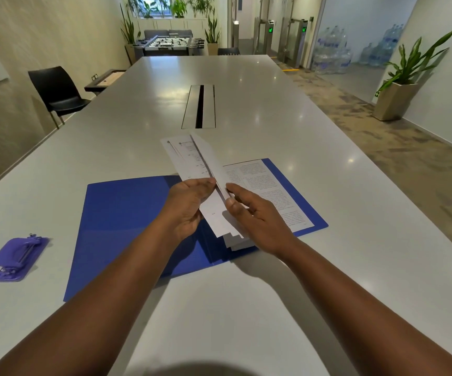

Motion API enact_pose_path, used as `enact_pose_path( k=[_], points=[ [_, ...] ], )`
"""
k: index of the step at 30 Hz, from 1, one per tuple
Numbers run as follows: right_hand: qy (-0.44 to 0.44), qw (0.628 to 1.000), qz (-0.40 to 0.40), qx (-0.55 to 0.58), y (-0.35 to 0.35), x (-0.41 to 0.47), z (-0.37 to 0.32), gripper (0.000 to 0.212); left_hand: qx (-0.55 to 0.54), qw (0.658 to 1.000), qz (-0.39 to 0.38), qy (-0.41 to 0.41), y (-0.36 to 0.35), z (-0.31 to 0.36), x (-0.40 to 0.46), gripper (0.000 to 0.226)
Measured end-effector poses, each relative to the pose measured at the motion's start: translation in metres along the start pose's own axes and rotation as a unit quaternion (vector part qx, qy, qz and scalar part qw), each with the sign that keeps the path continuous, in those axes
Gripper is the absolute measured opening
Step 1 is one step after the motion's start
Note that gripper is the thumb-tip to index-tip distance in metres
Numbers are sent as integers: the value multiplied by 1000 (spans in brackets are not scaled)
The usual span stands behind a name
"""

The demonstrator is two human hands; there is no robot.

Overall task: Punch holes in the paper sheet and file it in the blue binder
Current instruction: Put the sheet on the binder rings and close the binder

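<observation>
Hands (219, 207) pinching folded paper sheet (206, 169), grey table (246, 104), potted plant (409, 77)

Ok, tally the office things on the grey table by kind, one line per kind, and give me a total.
Open blue plastic binder: 1
Purple plastic hole punch: 1
Folded white printed paper sheet, held by the left hand and right hand: 1
Stack of white printed pages lying in the binder: 1
Total: 4

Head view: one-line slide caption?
Both hands, left hand and right hand, hold paper sheets over open blue binder; purple hole punch left.
</observation>
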State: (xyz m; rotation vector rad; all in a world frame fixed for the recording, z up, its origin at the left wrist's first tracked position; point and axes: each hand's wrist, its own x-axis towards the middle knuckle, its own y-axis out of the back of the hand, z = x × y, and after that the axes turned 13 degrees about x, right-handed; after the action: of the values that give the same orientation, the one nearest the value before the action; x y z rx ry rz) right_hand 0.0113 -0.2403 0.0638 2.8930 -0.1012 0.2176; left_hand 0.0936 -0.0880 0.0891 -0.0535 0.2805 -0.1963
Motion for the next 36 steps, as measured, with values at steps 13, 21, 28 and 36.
enact_pose_path(
  k=[13, 21, 28, 36],
  points=[
    [-7, 999, 13, -31, -2, 3, 0, 53, -22, 1000, -15, 8, -1, -4, 0, 9],
    [-24, 999, 18, -14, 0, 2, -4, 54, -12, 1000, 5, 27, -4, -4, -1, 9],
    [-30, 997, 20, -68, 6, 0, -14, 60, 52, 996, 76, -21, -7, -9, 2, 3],
    [-60, 972, 209, -92, 42, 4, -12, 28, 167, 974, 137, -67, 17, -12, 4, 23]
  ],
)
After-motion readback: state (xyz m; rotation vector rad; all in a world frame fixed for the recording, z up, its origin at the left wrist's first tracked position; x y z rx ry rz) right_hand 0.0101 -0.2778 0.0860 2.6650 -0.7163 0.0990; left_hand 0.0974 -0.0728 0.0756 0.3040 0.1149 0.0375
